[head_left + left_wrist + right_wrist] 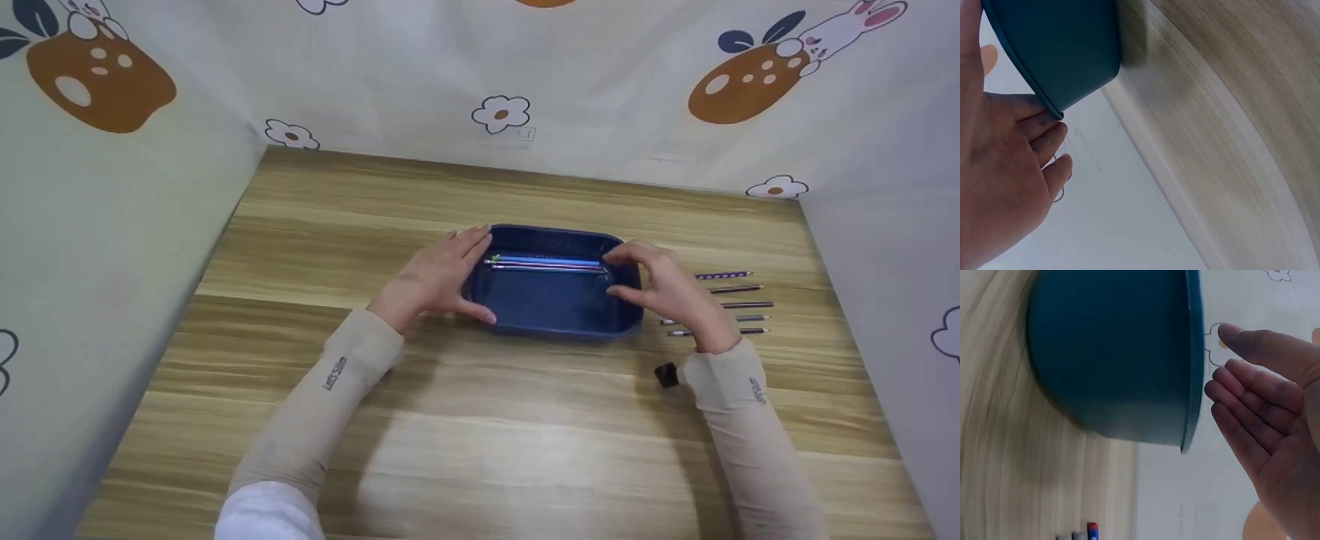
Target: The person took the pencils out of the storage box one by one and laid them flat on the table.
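Observation:
A dark blue rectangular box (555,304) stands on the table, looking teal in both wrist views. Inside it, close to the far wall, a few pencils (547,264) lie side by side, some of them bright blue. My left hand (439,277) spans the box's left end, fingers near the far corner and thumb near the front one; its fingertips touch the rim in the left wrist view. At the opposite end is my right hand (671,289), its fingers loosely bent over the right rim. The right wrist view shows nothing between those fingers.
Several more pencils (746,304) lie roughly parallel on the table, to the right of the box and partly hidden by my right hand. A small black object (666,375) is beside my right wrist. Patterned cloth walls (390,90) enclose the wood-grain table (300,225).

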Demonstrator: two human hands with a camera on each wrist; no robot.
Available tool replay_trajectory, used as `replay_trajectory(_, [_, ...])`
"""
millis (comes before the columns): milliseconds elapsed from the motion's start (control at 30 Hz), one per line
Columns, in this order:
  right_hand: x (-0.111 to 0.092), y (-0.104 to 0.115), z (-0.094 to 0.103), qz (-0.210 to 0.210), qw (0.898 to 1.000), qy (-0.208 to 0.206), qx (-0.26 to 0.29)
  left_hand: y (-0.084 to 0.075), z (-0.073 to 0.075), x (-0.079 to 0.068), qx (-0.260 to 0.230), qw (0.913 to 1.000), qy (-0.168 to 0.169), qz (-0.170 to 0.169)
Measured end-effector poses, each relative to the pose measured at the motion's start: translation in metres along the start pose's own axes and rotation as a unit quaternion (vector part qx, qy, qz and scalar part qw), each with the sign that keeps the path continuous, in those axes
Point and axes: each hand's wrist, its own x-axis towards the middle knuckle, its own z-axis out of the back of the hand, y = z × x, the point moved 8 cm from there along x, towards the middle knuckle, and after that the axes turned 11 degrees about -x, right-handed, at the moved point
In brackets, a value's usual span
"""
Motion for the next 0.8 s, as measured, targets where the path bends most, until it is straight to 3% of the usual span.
replay_trajectory(367, [0.024, 0.011, -0.028, 0.026, 0.999, 0.015, 0.023, 0.000, 0.000, 0.000, 0.005, 1.0000, -0.002, 0.001])
replay_trajectory(800, [0.041, 0.017, -0.054, 0.054, 0.998, 0.031, 0.008, 0.000, -0.001, 0.000, 0.000, 1.0000, 0.005, 0.003])
